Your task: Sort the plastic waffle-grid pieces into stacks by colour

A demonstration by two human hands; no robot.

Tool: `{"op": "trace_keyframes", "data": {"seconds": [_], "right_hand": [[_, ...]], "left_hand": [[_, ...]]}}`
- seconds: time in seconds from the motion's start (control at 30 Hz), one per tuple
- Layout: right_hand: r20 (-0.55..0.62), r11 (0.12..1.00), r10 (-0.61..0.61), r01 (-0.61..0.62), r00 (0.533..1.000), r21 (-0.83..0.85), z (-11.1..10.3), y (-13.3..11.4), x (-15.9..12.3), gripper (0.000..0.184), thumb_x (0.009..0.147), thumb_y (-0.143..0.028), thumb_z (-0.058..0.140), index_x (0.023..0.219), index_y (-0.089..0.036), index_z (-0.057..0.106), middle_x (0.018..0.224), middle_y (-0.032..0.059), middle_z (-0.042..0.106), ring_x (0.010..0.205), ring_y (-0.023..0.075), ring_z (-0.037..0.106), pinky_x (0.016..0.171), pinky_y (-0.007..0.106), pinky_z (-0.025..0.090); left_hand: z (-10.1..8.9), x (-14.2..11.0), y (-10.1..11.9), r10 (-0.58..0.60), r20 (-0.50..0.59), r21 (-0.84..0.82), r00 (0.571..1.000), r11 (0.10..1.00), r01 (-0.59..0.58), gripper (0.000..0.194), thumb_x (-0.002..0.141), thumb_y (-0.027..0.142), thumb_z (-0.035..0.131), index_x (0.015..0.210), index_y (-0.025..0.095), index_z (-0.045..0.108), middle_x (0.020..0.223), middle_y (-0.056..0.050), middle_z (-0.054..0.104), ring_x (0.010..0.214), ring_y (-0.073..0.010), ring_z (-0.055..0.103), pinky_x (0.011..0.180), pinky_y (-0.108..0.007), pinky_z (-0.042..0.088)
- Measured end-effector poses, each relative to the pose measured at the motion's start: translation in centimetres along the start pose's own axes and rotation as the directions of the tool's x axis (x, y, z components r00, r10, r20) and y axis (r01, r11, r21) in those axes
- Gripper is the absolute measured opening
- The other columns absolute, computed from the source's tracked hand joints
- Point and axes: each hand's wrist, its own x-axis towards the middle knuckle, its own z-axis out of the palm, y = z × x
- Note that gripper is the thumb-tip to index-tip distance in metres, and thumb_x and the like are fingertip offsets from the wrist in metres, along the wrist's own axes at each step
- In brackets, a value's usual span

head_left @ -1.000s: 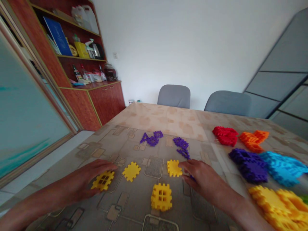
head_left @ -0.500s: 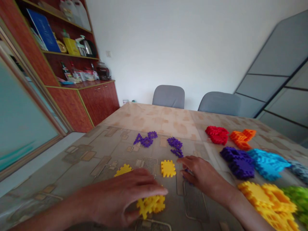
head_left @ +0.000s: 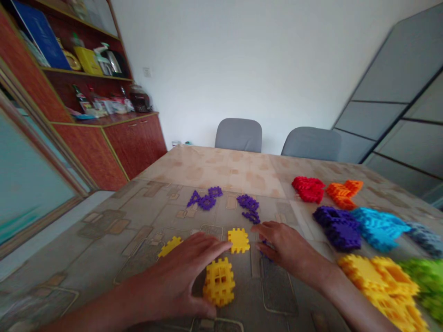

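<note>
On the table close to me stands a yellow cube of notched interlocking pieces (head_left: 219, 282), with openings in its sides. My left hand (head_left: 187, 276) is beside it, thumb and fingers spread apart around its left side; whether they touch it I cannot tell. Just beyond lies a flat yellow square piece (head_left: 238, 240). Another yellow piece (head_left: 170, 246) is partly hidden behind my left hand. My right hand (head_left: 282, 242) is low over the table with its fingers curled around a purple piece (head_left: 266, 250), mostly hidden by the fingers.
Several loose purple pieces (head_left: 206, 202) lie farther off, with another purple group (head_left: 248, 202) to their right. At right are piles of red (head_left: 308, 189), orange (head_left: 344, 194), purple (head_left: 337, 228), blue (head_left: 379, 227), grey (head_left: 425, 239), yellow (head_left: 380, 286) and green pieces (head_left: 424, 281).
The yellow cube has turned and now stands more upright, with more of it uncovered. My left thumb and fingers have spread wider. My right hand keeps its place by the purple piece.
</note>
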Motion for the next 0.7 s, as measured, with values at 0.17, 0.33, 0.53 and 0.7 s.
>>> {"op": "trace_keyframes", "data": {"seconds": [0.17, 0.33, 0.53, 0.7], "right_hand": [[-0.028, 1.0, -0.015, 0.016, 1.0, 0.022, -0.2, -0.1, -0.2, 0.028, 0.091, -0.017, 0.056, 0.116, -0.018, 0.066, 0.112, 0.0118, 0.071, 0.104, 0.0273, 0.067, 0.09, 0.04, 0.05], [-0.025, 1.0, 0.014, -0.014, 1.0, 0.018, -0.6, 0.2, -0.3, 0.028, 0.09, -0.016, 0.057, 0.117, -0.017, 0.066, 0.11, 0.0114, 0.071, 0.101, 0.0273, 0.067, 0.088, 0.04, 0.05], [-0.012, 0.999, -0.037, 0.037, 0.999, 0.036, -0.8, -1.2, 0.6, 0.018, 0.09, -0.017, 0.057, 0.105, -0.019, 0.067, 0.104, 0.0086, 0.07, 0.096, 0.0244, 0.066, 0.083, 0.036, 0.05], [0.005, 0.977, -0.212, 0.212, 0.977, -0.01, -1.2, -5.4, 3.8, 0.021, 0.088, -0.02, 0.066, 0.108, -0.016, 0.067, 0.103, 0.0109, 0.07, 0.098, 0.0264, 0.065, 0.084, 0.037, 0.05]], "left_hand": [[1.9, 0.2, 0.5, -0.022, -0.013, 0.052, 1.0, 0.998, 0.023, 0.092, 0.071, 0.034, 0.083, 0.15, 0.034, 0.037, 0.146, -0.007, 0.054, 0.135, -0.0347, 0.046, 0.12, -0.058, 0.02], [1.7, -0.6, 0.5, 0.012, -0.014, 0.043, 1.0, 0.999, -0.012, 0.088, 0.074, 0.034, 0.081, 0.15, 0.041, 0.036, 0.146, -0.002, 0.055, 0.133, -0.0339, 0.049, 0.119, -0.055, 0.028], [-3.8, -1.2, -3.6, -0.022, -0.377, 0.056, 0.926, 0.997, 0.047, 0.055, 0.089, 0.048, 0.063, 0.141, 0.039, 0.05, 0.141, 0.002, 0.06, 0.126, -0.0289, 0.059, 0.106, -0.042, 0.048], [-6.3, 0.1, -8.9, -0.203, -0.733, -0.16, 0.649, 0.979, 0.125, 0.045, 0.086, 0.057, 0.057, 0.113, 0.022, 0.066, 0.124, -0.008, 0.071, 0.112, -0.029, 0.066, 0.103, -0.045, 0.049]]}}
